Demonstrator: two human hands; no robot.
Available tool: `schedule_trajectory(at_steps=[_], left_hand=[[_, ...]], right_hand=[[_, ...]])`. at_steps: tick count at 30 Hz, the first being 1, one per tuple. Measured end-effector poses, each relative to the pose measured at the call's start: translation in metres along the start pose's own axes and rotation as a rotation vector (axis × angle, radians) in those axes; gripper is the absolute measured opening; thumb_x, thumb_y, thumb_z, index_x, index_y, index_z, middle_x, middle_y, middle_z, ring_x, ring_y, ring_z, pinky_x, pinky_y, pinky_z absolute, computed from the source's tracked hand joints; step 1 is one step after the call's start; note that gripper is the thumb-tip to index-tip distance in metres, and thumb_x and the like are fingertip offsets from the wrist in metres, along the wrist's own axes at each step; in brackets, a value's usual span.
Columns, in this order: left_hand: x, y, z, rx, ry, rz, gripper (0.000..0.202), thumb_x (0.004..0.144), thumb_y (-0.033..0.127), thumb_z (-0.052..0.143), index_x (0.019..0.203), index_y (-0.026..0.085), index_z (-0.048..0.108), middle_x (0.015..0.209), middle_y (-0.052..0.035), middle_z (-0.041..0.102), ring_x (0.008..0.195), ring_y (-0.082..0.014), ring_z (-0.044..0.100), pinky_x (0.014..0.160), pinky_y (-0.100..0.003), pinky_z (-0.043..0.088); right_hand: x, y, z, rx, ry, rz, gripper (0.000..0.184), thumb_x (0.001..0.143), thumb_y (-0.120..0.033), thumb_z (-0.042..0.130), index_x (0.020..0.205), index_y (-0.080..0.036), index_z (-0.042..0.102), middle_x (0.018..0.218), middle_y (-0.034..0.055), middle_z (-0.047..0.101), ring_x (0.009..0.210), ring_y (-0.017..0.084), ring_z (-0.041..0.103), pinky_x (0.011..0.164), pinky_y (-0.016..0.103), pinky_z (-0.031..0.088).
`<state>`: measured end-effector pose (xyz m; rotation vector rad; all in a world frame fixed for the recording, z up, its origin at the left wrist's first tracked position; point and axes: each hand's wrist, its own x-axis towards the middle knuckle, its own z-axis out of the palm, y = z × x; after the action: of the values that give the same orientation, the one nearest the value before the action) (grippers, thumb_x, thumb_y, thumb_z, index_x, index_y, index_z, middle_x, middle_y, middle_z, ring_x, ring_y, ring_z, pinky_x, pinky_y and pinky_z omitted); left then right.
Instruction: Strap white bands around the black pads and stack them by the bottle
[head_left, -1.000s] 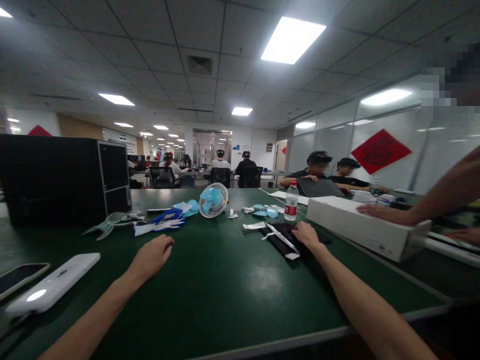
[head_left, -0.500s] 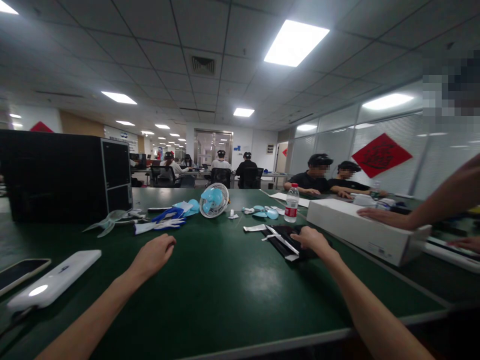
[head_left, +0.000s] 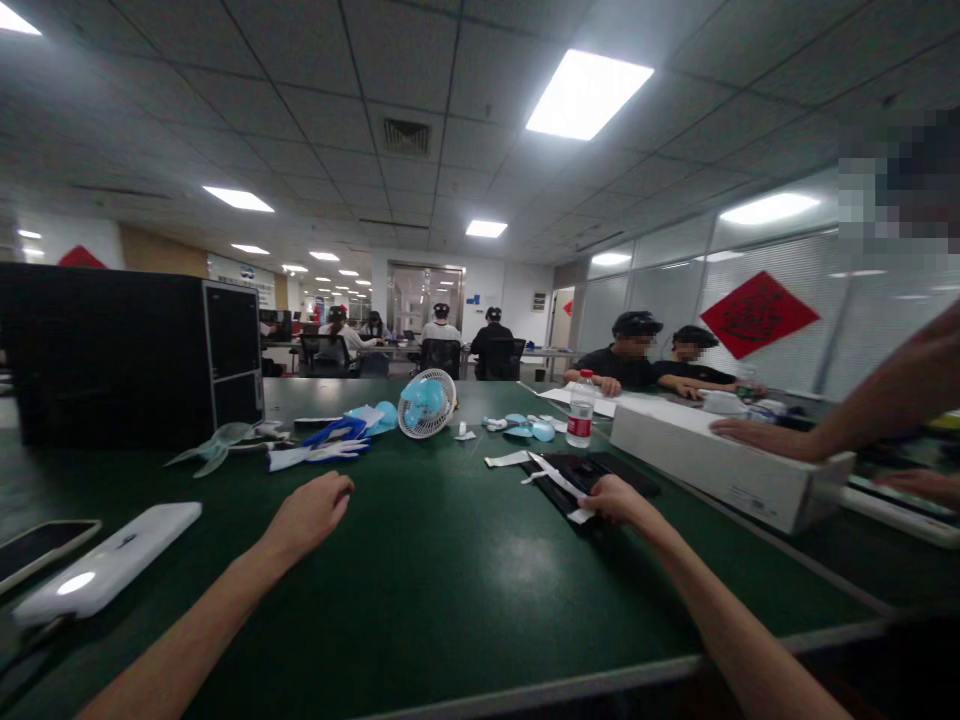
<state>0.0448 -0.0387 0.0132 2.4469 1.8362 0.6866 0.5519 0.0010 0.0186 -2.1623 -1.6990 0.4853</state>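
Note:
My left hand (head_left: pixel 311 512) rests on the green table (head_left: pixel 450 580) with its fingers curled loosely and nothing visible in them. My right hand (head_left: pixel 616 498) lies on the near end of a flat black object (head_left: pixel 600 470) that carries white strips; its fingers are bent over the edge, and whether they grip it is unclear. A small blue and white desk fan (head_left: pixel 426 402) stands further back at the centre. Blue and white gloves (head_left: pixel 322 443) lie left of the fan.
A black computer case (head_left: pixel 135 355) stands at the left. A white power bank (head_left: pixel 105 575) and a phone (head_left: pixel 37 550) lie at the near left. A water bottle (head_left: pixel 578 410) and a long white box (head_left: pixel 727 465), with another person's hand (head_left: pixel 757 438) on it, are at the right. Other people sit beyond.
My right hand has slid back toward me along the black object, from its middle to its near end. My left hand has hardly moved.

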Motion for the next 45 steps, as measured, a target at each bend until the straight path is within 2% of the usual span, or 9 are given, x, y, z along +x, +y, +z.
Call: schedule_trajectory(at_steps=[6, 11, 15, 19, 23, 27, 32, 39, 45], left_hand=[[0.002, 0.000, 0.002, 0.013, 0.013, 0.007, 0.029, 0.087, 0.032, 0.038, 0.101, 0.021, 0.061, 0.101, -0.0054, 0.062, 0.090, -0.0190, 0.060, 0.079, -0.032, 0.048], [0.003, -0.003, 0.004, 0.014, 0.033, 0.028, 0.029, 0.086, 0.032, 0.038, 0.099, 0.020, 0.061, 0.099, -0.0052, 0.062, 0.088, -0.0187, 0.060, 0.078, -0.031, 0.047], [0.003, -0.004, 0.007, 0.022, 0.033, 0.029, 0.029, 0.086, 0.032, 0.038, 0.100, 0.021, 0.062, 0.099, -0.0051, 0.063, 0.089, -0.0189, 0.061, 0.079, -0.031, 0.047], [0.004, -0.005, 0.010, 0.014, 0.019, 0.024, 0.030, 0.086, 0.033, 0.039, 0.101, 0.021, 0.061, 0.101, -0.0053, 0.062, 0.091, -0.0192, 0.060, 0.080, -0.031, 0.047], [0.004, -0.005, 0.009, 0.014, 0.018, 0.024, 0.029, 0.087, 0.032, 0.039, 0.100, 0.020, 0.062, 0.099, -0.0052, 0.062, 0.089, -0.0187, 0.060, 0.078, -0.031, 0.047], [0.004, -0.002, 0.007, 0.029, 0.027, 0.021, 0.026, 0.086, 0.029, 0.040, 0.097, 0.020, 0.062, 0.097, -0.0046, 0.062, 0.087, -0.0177, 0.060, 0.077, -0.030, 0.047], [0.005, -0.001, 0.007, 0.042, 0.027, 0.012, 0.023, 0.086, 0.027, 0.042, 0.095, 0.021, 0.062, 0.097, -0.0041, 0.062, 0.087, -0.0171, 0.060, 0.077, -0.029, 0.046], [0.004, 0.000, 0.006, 0.012, -0.004, 0.001, 0.025, 0.086, 0.029, 0.041, 0.097, 0.022, 0.062, 0.099, -0.0039, 0.062, 0.089, -0.0179, 0.060, 0.076, -0.029, 0.047], [0.005, -0.003, 0.009, 0.004, -0.020, -0.002, 0.028, 0.086, 0.033, 0.039, 0.099, 0.022, 0.061, 0.100, -0.0052, 0.062, 0.090, -0.0194, 0.060, 0.078, -0.032, 0.048]], right_hand=[[-0.008, -0.010, 0.000, 0.140, 0.209, -0.143, 0.022, 0.077, -0.029, 0.054, 0.077, -0.011, 0.067, 0.056, 0.0014, 0.057, 0.051, 0.012, 0.052, 0.046, 0.022, 0.035], [-0.026, -0.034, -0.004, 0.088, 0.348, -0.388, 0.027, 0.077, -0.035, 0.052, 0.077, -0.013, 0.067, 0.073, 0.0054, 0.066, 0.067, 0.017, 0.058, 0.056, 0.023, 0.038], [-0.036, -0.058, -0.011, 0.062, 0.425, -0.432, 0.027, 0.078, -0.036, 0.050, 0.075, -0.014, 0.066, 0.073, 0.0050, 0.067, 0.067, 0.017, 0.058, 0.059, 0.024, 0.037], [-0.021, -0.081, -0.016, -0.013, 0.527, -0.439, 0.022, 0.080, -0.028, 0.050, 0.074, -0.014, 0.066, 0.074, 0.0063, 0.067, 0.067, 0.016, 0.057, 0.060, 0.023, 0.036], [0.019, -0.101, -0.012, -0.201, 0.634, -0.394, 0.021, 0.084, -0.022, 0.047, 0.083, -0.012, 0.066, 0.083, 0.0106, 0.067, 0.071, 0.016, 0.057, 0.063, 0.024, 0.035], [0.063, -0.113, 0.003, -0.440, 0.608, -0.332, 0.025, 0.087, -0.020, 0.046, 0.102, -0.011, 0.062, 0.100, 0.0166, 0.062, 0.081, 0.019, 0.058, 0.068, 0.026, 0.038], [0.093, -0.111, 0.026, -0.498, 0.531, -0.320, 0.027, 0.087, -0.022, 0.048, 0.108, -0.013, 0.062, 0.106, 0.0179, 0.059, 0.088, 0.022, 0.060, 0.071, 0.027, 0.042], [0.098, -0.087, 0.040, -0.537, 0.430, -0.291, 0.029, 0.088, -0.017, 0.042, 0.105, -0.011, 0.065, 0.103, 0.0184, 0.062, 0.088, 0.022, 0.063, 0.075, 0.030, 0.044], [0.090, -0.067, 0.028, -0.535, 0.424, -0.243, 0.028, 0.088, -0.016, 0.042, 0.106, -0.013, 0.064, 0.109, 0.0175, 0.061, 0.096, 0.022, 0.061, 0.079, 0.029, 0.044]])
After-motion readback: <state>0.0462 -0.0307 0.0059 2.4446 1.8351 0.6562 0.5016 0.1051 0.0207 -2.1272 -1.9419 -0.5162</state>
